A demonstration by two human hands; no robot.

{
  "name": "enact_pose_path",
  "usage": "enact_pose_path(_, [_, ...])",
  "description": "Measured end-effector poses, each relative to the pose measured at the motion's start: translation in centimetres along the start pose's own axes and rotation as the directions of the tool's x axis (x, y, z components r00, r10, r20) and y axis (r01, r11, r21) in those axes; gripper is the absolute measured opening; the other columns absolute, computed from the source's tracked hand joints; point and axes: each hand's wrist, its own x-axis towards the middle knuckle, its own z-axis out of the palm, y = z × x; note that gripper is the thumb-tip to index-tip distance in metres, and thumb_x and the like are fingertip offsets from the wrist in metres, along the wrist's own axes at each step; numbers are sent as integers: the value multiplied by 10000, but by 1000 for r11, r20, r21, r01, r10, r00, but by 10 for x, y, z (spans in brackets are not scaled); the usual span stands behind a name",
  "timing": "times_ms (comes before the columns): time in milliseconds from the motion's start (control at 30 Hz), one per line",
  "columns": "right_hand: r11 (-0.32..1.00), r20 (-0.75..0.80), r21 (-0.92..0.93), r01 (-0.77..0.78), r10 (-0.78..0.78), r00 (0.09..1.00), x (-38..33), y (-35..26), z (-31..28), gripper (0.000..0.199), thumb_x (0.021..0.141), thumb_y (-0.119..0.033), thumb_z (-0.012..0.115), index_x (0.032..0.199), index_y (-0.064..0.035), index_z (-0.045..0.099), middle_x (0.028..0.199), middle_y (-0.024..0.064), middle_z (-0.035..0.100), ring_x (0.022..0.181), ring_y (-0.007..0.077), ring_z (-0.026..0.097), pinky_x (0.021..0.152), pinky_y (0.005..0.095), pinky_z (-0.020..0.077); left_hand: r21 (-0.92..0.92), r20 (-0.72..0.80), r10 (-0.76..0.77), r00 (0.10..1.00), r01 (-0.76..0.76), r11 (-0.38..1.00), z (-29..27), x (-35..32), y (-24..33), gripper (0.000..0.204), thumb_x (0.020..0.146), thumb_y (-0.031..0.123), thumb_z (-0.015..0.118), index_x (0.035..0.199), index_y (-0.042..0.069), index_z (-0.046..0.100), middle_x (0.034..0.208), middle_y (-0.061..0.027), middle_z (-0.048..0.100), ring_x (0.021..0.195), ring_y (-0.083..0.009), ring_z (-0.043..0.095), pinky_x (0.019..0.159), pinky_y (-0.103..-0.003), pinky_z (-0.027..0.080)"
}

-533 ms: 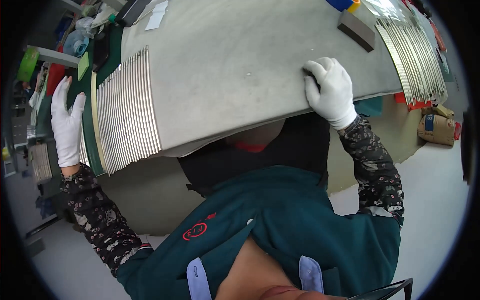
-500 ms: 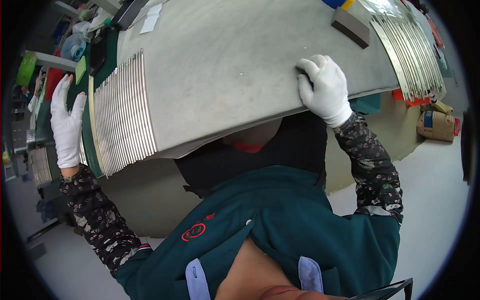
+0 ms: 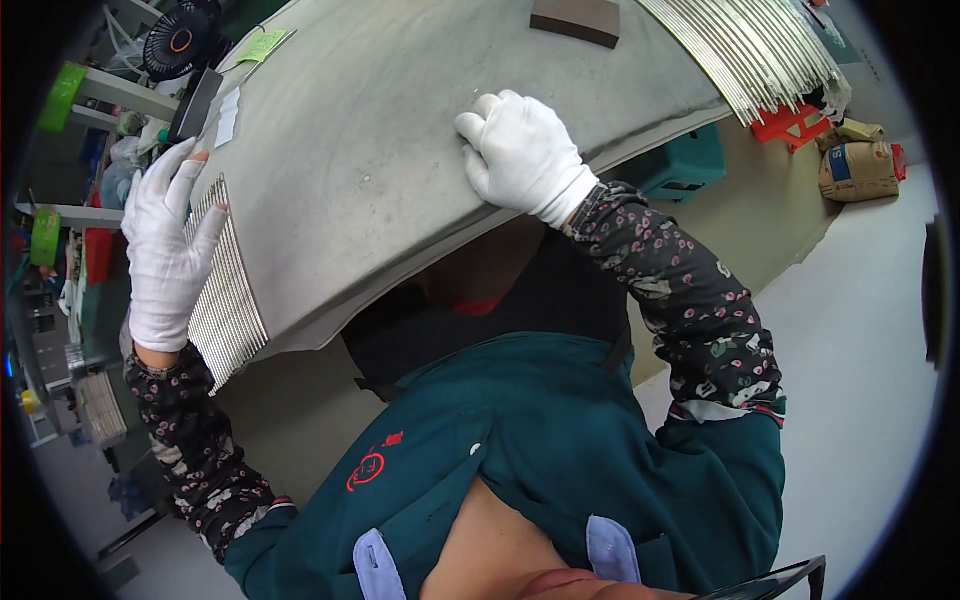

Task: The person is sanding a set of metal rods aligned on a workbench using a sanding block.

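Holds the left grip (image 3: 172,240) half open, seemingly empty, partly over a row of thin metal strips (image 3: 230,318) at the left end of the tabletop (image 3: 380,190); cannot tell whether touching. Curls the right grip (image 3: 522,150) nearly closed on the tabletop; cannot tell if holding anything. Bears red circled lettering (image 3: 367,470) on the teal uniform (image 3: 530,410); shows print on a brown sack (image 3: 860,172).

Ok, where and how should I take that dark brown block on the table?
I'd grip the dark brown block across its narrow width, mid-length, the right hand coming from the person's side and slightly above: it lies flat, its long near face uncovered. Its far edge meets the picture's rim, so clearance there can't be judged.
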Motion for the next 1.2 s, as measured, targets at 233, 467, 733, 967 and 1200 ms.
enact_pose_path(233, [999,-71,33,23,-20,997,11,-16,-38,114,660,-161,610,726,-83,559,768,99,549,745,278,568,645,392,479,-2,16,-86,996,86,996,-17,12,12,516,691,152,737,1169,88,552,1230,-117,514,1208,-288,447,1085,-496,260])
enact_pose_path(467, [999,-34,35,26,-24,999,4,-41,-44,103,700,-161,617,756,-84,578,713,76,540,679,278,551,597,402,464,-60,113,-158,981,166,984,7,1,3,438,709,240,718,1083,42,607,1145,-129,575,1123,-298,517,993,-445,368])
enact_pose_path(733, [902,-454,234,364,-230,861,26,-37,-129,207,616,-36,679,802,-101,616,772,20,579,641,218,562,554,334,441,-178,202,-208,957,244,953,73,45,10,458,791,338,638,1139,46,577,1172,-139,563,1127,-312,513,943,-422,417])
enact_pose_path(967, [864,-536,-141,483,-477,697,-15,-71,-260,95,884,-220,592,954,-159,607,840,-30,577,667,113,527,538,262,383,-197,46,-279,959,282,939,107,37,17,515,797,344,651,1213,60,544,1264,-163,489,1183,-336,446,981,-452,366])
enact_pose_path(1200, [910,-360,-298,290,-388,848,-24,-89,-288,159,929,-123,537,1043,-28,593,942,50,575,778,160,576,591,283,490,-192,35,-250,968,252,948,115,41,16,530,802,327,643,1243,57,528,1277,-160,487,1191,-329,443,987,-450,359])
